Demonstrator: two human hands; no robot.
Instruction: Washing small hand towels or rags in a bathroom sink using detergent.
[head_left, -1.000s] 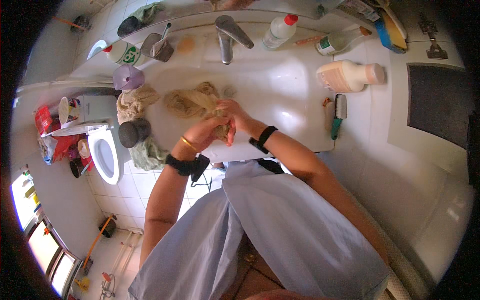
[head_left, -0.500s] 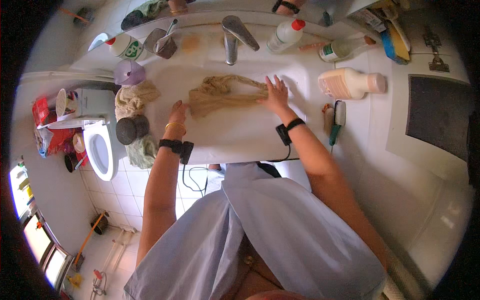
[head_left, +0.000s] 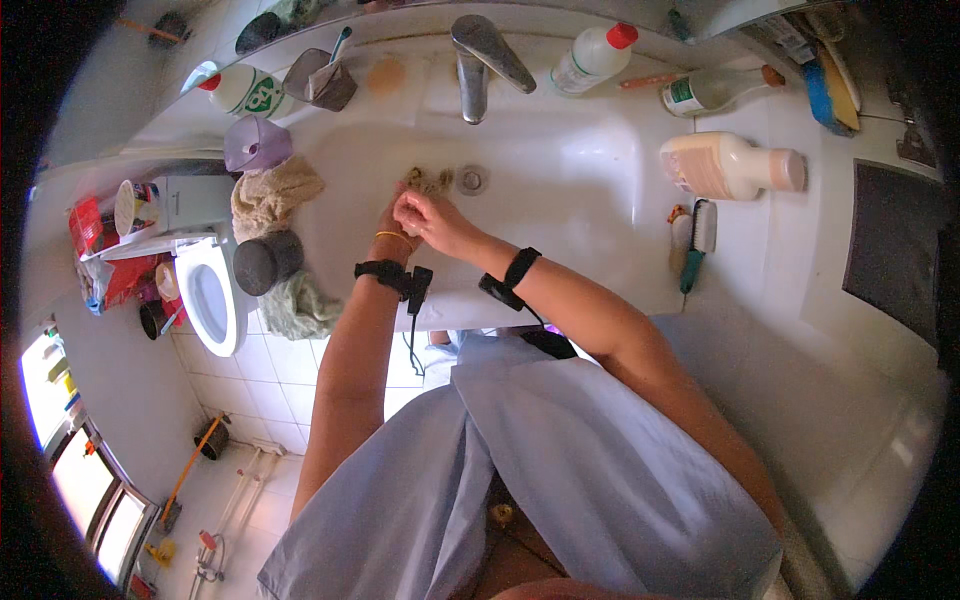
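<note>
At the left middle of the white sink (head_left: 560,240), my left hand (head_left: 394,218) and my right hand (head_left: 436,220) are pressed together. Both are closed on a brownish, wet-looking cloth (head_left: 432,180), bunched small; only its far end shows beyond my fingers, and the rest is hidden in my grip. Just right of the cloth lies the round metal drain (head_left: 472,180). A metal faucet (head_left: 474,90) stands behind it.
Along the left rim sit a beige cloth (head_left: 275,198), a dark round container (head_left: 266,262), a green cloth (head_left: 298,305) and a purple cup (head_left: 257,145). To the right are a cream bottle (head_left: 712,166) and a brush (head_left: 700,240). A red-capped white bottle (head_left: 590,62) stands behind.
The cloth, spread wide between my hands before, is now gathered into a small bunch. My right hand has come left to meet my left hand, and the drain has come into sight.
</note>
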